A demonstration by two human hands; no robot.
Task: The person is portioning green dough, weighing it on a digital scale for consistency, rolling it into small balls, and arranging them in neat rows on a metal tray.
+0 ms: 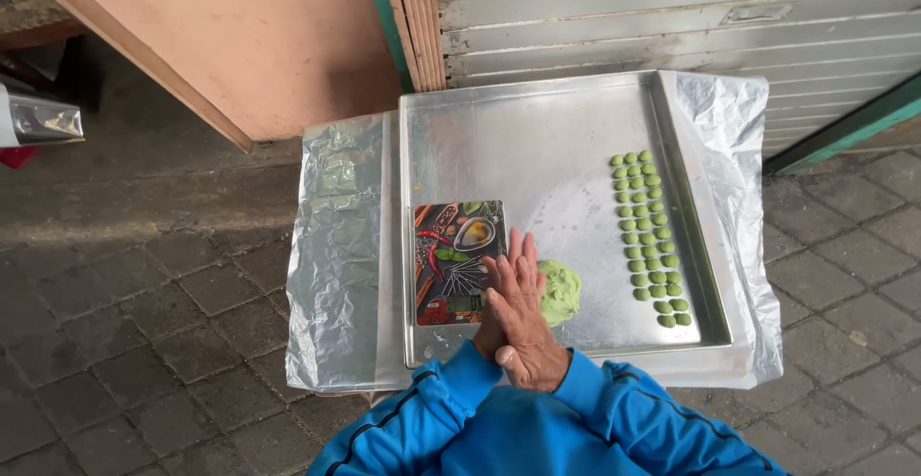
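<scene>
My right hand (528, 327) and my left hand (485, 338) are pressed flat together, palm to palm, with the fingers pointing away from me. The right lies on top and hides most of the left. Whatever may be between the palms is hidden. They hover over the near edge of a metal tray (537, 130). Just right of the hands sits a lump of green dough (559, 291). To their left is a flat kitchen scale (459, 260) with a colourful printed top. Several small green dough balls (650, 236) stand in neat rows along the tray's right side.
The tray rests on a small table wrapped in aluminium foil (336, 246). A pink board (240, 44) and a grey roller shutter (672, 15) stand behind it. A shiny foil item (38, 121) lies at the far left. Paving stones (144, 342) surround the table.
</scene>
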